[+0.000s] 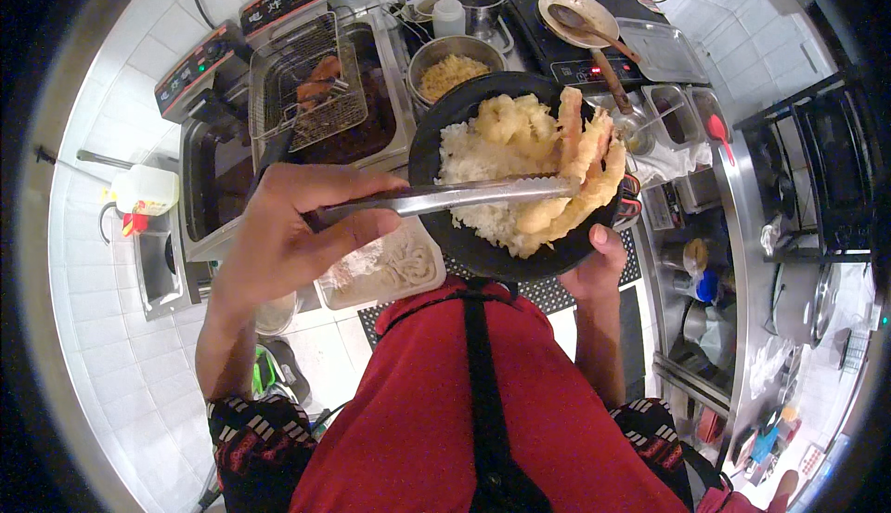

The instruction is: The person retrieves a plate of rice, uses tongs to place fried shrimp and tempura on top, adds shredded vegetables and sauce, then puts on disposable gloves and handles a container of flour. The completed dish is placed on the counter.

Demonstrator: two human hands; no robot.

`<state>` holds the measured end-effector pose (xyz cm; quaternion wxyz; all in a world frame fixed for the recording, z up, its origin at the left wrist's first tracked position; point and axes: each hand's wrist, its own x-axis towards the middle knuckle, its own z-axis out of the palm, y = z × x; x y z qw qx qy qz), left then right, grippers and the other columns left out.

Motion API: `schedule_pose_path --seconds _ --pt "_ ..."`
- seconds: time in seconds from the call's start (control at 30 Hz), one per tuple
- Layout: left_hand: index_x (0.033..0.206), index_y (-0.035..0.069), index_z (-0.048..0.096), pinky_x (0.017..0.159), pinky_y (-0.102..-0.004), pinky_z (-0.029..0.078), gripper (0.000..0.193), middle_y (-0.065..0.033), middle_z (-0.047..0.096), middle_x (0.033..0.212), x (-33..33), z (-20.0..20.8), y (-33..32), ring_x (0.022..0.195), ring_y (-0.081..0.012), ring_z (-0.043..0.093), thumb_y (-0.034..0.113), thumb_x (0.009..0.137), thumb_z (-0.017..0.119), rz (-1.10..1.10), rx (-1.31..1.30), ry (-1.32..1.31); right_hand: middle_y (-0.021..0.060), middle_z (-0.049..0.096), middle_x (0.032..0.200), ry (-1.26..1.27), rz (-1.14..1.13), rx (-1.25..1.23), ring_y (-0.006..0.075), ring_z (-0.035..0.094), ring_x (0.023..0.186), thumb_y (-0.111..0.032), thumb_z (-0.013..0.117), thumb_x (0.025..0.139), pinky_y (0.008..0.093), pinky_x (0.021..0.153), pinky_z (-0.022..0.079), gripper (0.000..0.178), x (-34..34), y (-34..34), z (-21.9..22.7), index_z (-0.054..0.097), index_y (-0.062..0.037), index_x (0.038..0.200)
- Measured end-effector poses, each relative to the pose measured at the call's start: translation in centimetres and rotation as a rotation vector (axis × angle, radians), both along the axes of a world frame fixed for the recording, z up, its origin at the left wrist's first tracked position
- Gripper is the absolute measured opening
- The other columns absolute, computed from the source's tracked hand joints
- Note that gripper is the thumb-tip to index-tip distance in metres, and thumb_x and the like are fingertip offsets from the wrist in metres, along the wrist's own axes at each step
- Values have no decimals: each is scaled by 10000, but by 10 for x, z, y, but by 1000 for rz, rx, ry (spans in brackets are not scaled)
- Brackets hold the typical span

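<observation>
- Evidently the plating is well along: the black bowl [426,146], held up in front of the red apron [418,402], carries white rice [478,225], with a lumpy battered portion [513,123] on its far side.
- Long fried strips [608,179] stand and lean along the bowl's right side, some reaching over its far right rim.
- What looks left is freeing the tongs [436,199] from those strips; their tips reach the strips, but whether they clamp one cannot be told.
- Other fried pieces [320,81] lie in the wire basket [264,77] above the fryer at far left; whether they belong to this bowl is unclear.
- The left hand [288,220] comes in from the near left, wrist bent, pinching the tongs between thumb and fingers, the tool pointing right across the rice.
- The right hand [596,267] supports the bowl at its near right edge, thumb up against the rim; its other fingers are mostly hidden, so their curl cannot be told.
</observation>
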<state>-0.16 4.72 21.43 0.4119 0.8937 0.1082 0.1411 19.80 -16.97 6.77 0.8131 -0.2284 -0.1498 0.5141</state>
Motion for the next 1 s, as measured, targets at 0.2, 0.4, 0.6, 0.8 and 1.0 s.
schedule_pose_path --seconds 0.2,0.4,0.6,0.8,1.0 --pt "1080 -21 690 658 -269 517 311 -136 714 914 1 2 12 741 -179 678 106 805 762 42 -95 107 142 494 1369 0 0 2 310 513 1243 -246 669 779 436 1069 407 801 1 -1 -4 298 -10 1448" --pt "1101 13 684 710 -302 513 367 -121 693 858 9 12 -2 765 -232 677 110 758 770 57 180 80 154 482 1378 20 20 -12 311 505 1250 -249 672 767 435 1065 412 821 9 3 -9 288 -1 1449" --pt "1139 46 665 666 -315 522 442 -101 682 854 -6 20 -37 737 -234 670 107 716 778 174 318 81 153 484 1376 1 -30 -48 313 508 1245 -258 671 770 445 1068 408 817 8 4 -6 292 -3 1447" --pt "1132 37 664 630 -324 527 431 -104 674 860 -2 12 -44 727 -234 664 64 716 772 129 436 -22 130 449 1406 -1 -35 -105 312 453 1292 -273 675 753 459 1088 372 839 9 9 -4 292 -48 1464" --pt "1117 12 666 632 -336 523 414 -106 670 871 -6 8 -45 730 -235 664 60 719 767 108 440 -20 157 492 1369 -56 -21 -80 314 512 1243 -247 649 770 447 1068 406 795 2 4 -9 301 1 1441"
